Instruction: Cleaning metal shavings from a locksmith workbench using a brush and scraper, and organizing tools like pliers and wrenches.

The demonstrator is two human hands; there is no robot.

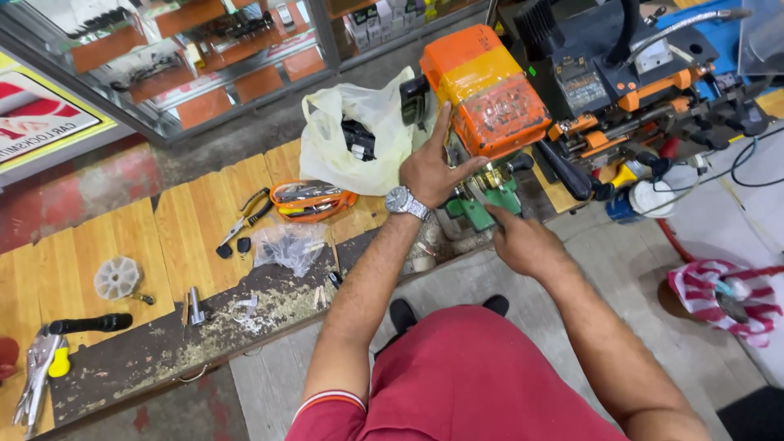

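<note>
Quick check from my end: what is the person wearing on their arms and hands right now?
Both hands are bare, no gloves. The left hand has a silver metal-link wristwatch at the wrist. The left arm shows a short red sleeve edged with a white stripe. The right hand and forearm wear nothing.

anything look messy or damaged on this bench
Yes. The dark strip of the wooden bench along its front edge is worn and strewn with pale filings and scraps. The orange machine cover beside the left hand is patched with yellowish tape. The right hand works at the green vise below it.
</note>
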